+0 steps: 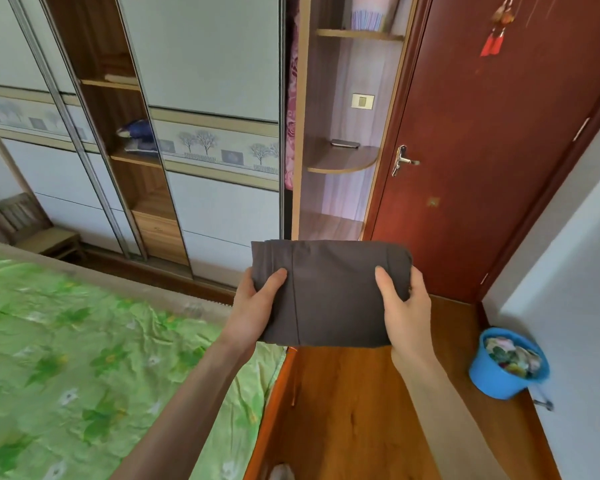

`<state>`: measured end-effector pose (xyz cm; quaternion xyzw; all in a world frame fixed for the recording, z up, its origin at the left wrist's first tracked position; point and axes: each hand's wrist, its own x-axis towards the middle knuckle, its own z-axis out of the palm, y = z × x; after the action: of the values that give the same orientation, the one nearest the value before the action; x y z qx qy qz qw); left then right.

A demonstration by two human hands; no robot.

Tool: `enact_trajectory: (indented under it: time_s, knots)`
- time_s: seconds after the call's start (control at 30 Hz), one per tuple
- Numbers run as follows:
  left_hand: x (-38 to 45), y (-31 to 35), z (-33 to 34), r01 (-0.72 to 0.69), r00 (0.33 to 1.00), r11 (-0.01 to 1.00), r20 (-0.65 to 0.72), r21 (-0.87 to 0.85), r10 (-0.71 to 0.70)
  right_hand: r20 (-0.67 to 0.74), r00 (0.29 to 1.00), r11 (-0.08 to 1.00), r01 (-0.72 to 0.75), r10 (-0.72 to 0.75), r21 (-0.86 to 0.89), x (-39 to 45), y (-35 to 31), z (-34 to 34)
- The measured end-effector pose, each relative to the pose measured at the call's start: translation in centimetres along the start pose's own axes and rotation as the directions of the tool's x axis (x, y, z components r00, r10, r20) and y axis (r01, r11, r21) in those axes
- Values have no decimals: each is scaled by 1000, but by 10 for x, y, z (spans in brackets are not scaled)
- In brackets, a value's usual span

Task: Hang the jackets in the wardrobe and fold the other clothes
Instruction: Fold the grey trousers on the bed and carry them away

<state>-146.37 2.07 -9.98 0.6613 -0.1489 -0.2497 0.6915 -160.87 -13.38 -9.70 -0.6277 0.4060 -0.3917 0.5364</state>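
Two hands — left hand (257, 303), right hand (404, 306) — grip folded dark garment (329, 292).

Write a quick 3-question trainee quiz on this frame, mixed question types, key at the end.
1. True or false: the folded dark garment lies flat on the bed.
2. Which hands grip the garment? A) left only B) right only C) both
3. Fill in: the blue bucket stands on the wooden floor by the ____ wall, on the person's right.

Key:
1. False. The left hand and right hand hold it in the air, in front of the wardrobe.
2. C. Each thumb lies on top, fingers under the edges.
3. White.
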Motion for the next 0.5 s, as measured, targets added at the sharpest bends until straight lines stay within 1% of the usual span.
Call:
enact_trajectory:
  time_s: [0.3,0.4,0.5]
  knots:
    - [188,23,-2,9,998,998,-61,-62,-13,66,998,1000,-15,16,-15,164,-8,122]
    - [248,31,-2,3,999,999,-53,-46,-5,81,997,1000,-15,14,14,213,-9,158]
    - [300,37,1,14,998,1000,-59,8,-14,87,996,999,-16,13,28,255,-9,185]
